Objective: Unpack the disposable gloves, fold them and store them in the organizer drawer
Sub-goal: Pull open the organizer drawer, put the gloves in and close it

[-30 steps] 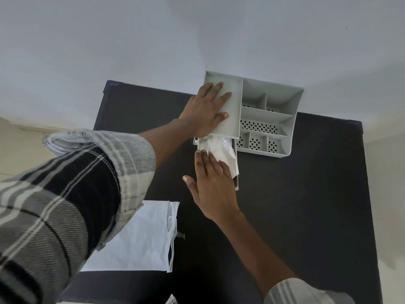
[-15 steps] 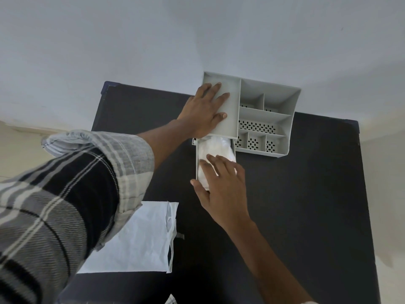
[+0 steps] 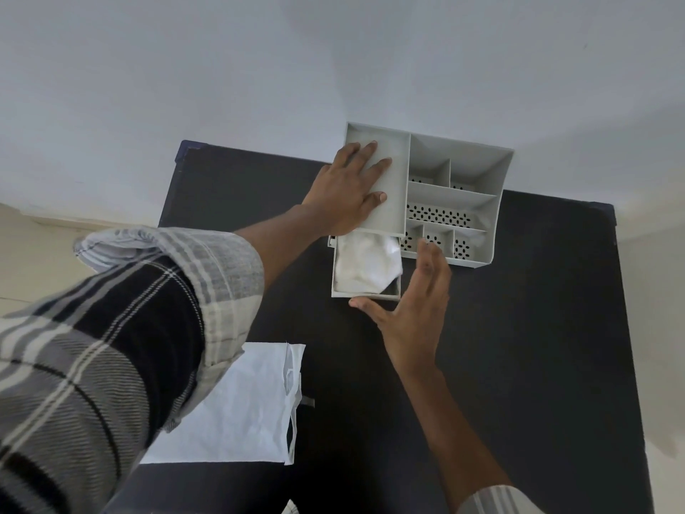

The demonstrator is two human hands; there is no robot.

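A grey plastic organizer (image 3: pixel 463 172) stands at the far edge of a black table (image 3: pixel 519 346). Its drawer (image 3: pixel 365 295) is pulled out toward me, and folded white disposable gloves (image 3: pixel 367 267) lie inside it. My left hand (image 3: pixel 350 191) rests flat on the organizer's solid left top, fingers spread. My right hand (image 3: pixel 411 309) is open beside the drawer's front right corner; its thumb touches the drawer's front edge and its fingers reach up along the drawer's right side. It holds nothing.
A flat white plastic bag (image 3: pixel 237 413) lies on the table near my left sleeve. The organizer's right part has several open compartments with perforated floors. A pale wall stands right behind the table, and beige floor shows on both sides.
My right hand has lifted off the gloves and moved to the drawer's front right corner. The gloves now lie fully inside the drawer. My left hand has stayed on the organizer.
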